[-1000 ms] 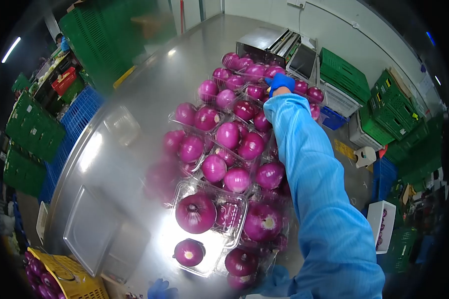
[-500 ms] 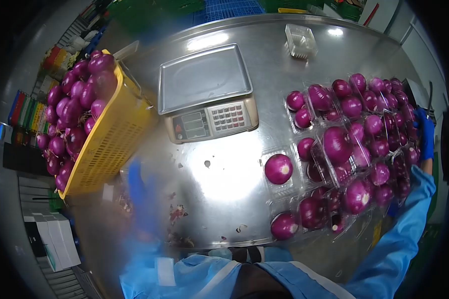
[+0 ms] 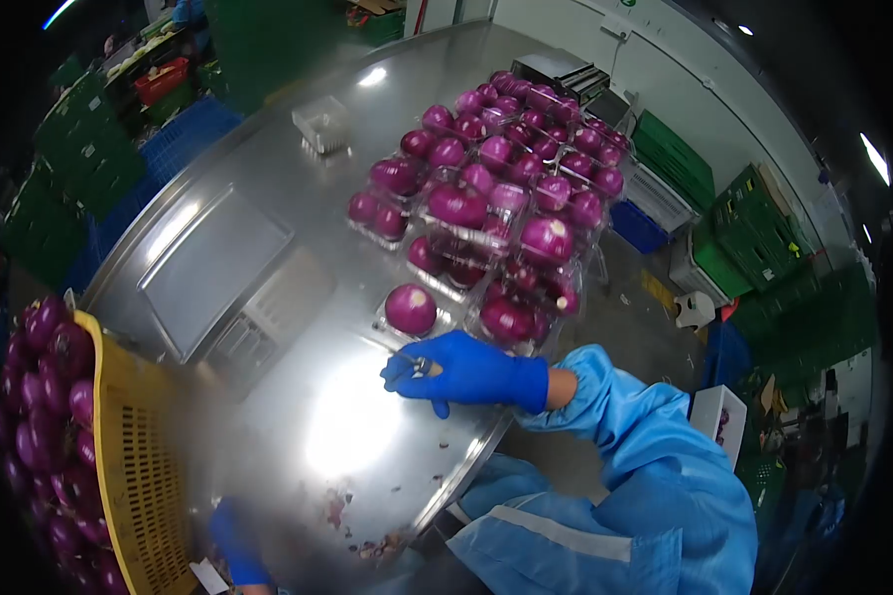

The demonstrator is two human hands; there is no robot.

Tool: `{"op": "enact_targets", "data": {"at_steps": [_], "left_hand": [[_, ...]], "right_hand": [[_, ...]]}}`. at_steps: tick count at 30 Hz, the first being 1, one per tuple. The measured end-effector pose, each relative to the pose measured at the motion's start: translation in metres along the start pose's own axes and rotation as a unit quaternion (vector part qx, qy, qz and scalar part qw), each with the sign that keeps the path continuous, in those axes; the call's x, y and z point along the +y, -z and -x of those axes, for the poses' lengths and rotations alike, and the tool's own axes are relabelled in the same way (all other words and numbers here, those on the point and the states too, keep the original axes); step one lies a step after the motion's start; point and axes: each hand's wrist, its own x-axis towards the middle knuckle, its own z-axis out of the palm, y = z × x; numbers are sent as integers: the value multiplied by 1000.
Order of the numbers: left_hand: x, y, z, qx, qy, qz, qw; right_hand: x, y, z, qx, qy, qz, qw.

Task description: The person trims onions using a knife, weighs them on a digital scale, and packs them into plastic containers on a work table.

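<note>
My right hand (image 3: 456,372), in a blue glove, is closed around a small tool with a metal part and a tan piece (image 3: 424,365); its exact kind is unclear. It hovers over the steel table, just in front of a red onion (image 3: 411,309) in a clear plastic tray (image 3: 445,322). Low on the left, my left hand (image 3: 234,543), also blue-gloved, is blurred near the table's front edge beside the yellow basket (image 3: 139,466). Its fingers cannot be made out. Red onions (image 3: 45,426) are heaped in that basket.
Rows of clear packs of red onions (image 3: 496,159) cover the table's far right side. A scale (image 3: 213,268) stands at the left, with a stack of clear trays (image 3: 322,124) beyond it. Onion skins (image 3: 337,506) litter the front. Green crates (image 3: 754,228) stand at the right.
The view has swung to the right. My right hand has come from the far right end of the packs to the table's front and now shows a small tool. My left hand stays near the basket.
</note>
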Motion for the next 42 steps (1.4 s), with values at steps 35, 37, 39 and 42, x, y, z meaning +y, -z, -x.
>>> {"op": "enact_targets", "data": {"at_steps": [35, 37, 39, 42], "left_hand": [[-153, 302, -42, 195, 151, -159, 956], [-164, 299, -52, 175, 183, -138, 958], [-165, 298, -51, 208, 181, -72, 959], [-115, 299, -32, 341, 95, -16, 935]], "right_hand": [[139, -88, -2, 302, -34, 355, 884], [135, -104, -8, 268, 6, 313, 911], [104, -141, -4, 222, -14, 262, 939], [81, -183, -6, 152, 38, 208, 966]]}}
